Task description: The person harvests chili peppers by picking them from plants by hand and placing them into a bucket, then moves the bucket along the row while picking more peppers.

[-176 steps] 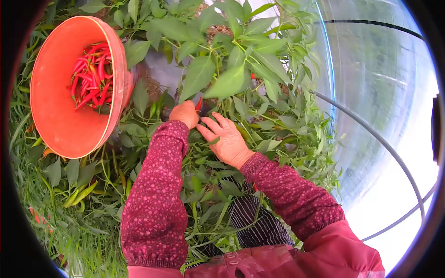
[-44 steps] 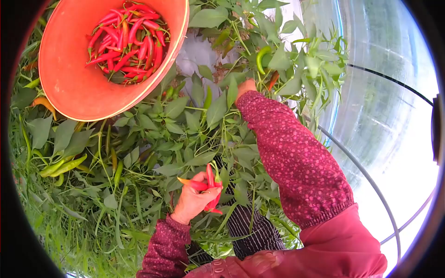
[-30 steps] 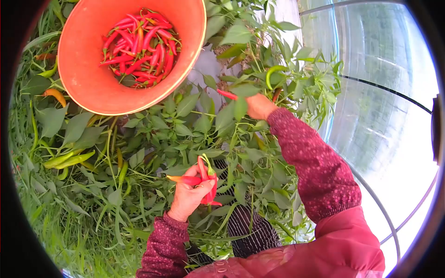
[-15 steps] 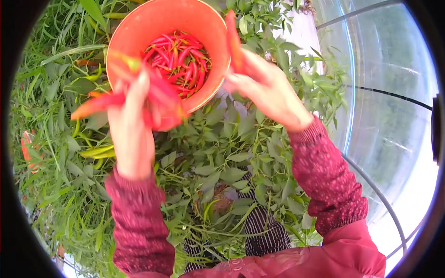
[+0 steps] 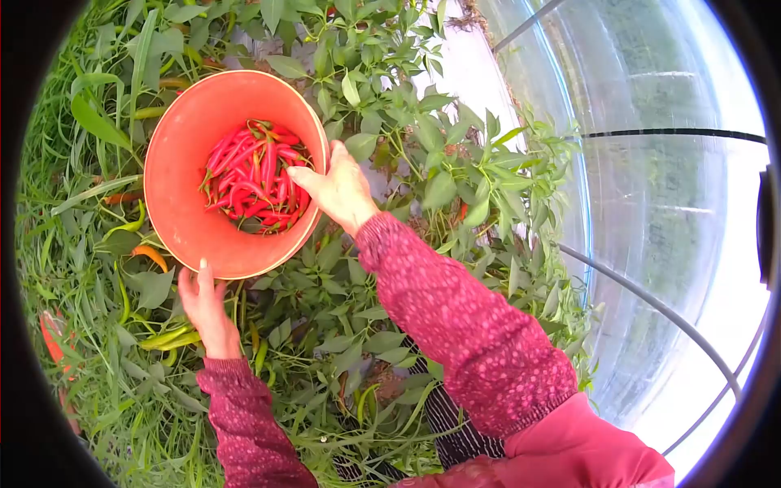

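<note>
An orange-red bucket [image 5: 183,220] stands tilted among the plants, its open mouth facing me. Inside it lies a heap of red chili peppers [image 5: 256,175]. My right hand [image 5: 342,191] grips the bucket's right rim, thumb over the inside and fingers round the outer wall. At the lower rim is my left hand [image 5: 207,309], its fingers apart and nothing in it, the fingertips close to the bucket's edge; whether they touch it I cannot tell.
Leafy pepper plants [image 5: 455,163] surround the bucket, with green peppers [image 5: 169,337] and an orange one [image 5: 150,256] below it. Grass [image 5: 122,423] fills the lower left. A clear plastic wall [image 5: 651,195] with a grey pipe [image 5: 651,301] stands at the right.
The red peppers that both hands held have left them. My right hand has taken hold of the bucket's rim. My left hand has opened and moved down; the bucket appears lower and further left.
</note>
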The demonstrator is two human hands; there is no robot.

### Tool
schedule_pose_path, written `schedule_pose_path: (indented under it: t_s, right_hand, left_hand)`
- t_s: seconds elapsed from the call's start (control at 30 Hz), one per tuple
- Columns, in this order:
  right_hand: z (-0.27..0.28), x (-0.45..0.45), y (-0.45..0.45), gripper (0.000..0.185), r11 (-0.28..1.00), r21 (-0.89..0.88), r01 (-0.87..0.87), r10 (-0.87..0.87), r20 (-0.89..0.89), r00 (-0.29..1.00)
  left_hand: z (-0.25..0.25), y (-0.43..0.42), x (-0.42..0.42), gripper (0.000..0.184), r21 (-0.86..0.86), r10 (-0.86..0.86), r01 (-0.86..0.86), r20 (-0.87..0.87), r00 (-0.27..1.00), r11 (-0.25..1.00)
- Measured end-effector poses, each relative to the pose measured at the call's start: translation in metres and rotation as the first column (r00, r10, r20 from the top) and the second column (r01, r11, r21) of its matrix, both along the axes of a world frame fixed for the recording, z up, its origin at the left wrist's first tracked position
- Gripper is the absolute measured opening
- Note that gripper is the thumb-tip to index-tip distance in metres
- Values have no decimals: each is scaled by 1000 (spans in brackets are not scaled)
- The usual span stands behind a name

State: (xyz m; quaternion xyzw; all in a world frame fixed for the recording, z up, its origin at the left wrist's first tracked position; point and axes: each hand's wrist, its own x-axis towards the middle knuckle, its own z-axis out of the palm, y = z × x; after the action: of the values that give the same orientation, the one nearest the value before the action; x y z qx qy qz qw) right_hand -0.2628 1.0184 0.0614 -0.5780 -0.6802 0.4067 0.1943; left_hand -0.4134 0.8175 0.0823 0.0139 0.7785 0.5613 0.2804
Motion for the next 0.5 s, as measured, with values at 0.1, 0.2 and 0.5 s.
schedule_pose_path:
  t_s: [0.1, 0.2, 0.5]
  right_hand:
    - [-29, -14, 11, 60, 839, -544, 6, -166, -246, 955]
    - [-35, -15, 17, 44, 769, -635, 73, -195, -124, 973]
    - [97, 98, -32, 60, 809, -587, -20, -421, -604, 677]
  left_hand:
    - [2, 17, -2, 49, 135, -40, -9, 360, 932, 991]
    - [-11, 16, -20, 56, 179, -154, 69, 522, 839, 981]
    - [124, 14, 68, 60, 161, -62, 34, 173, 983, 986]
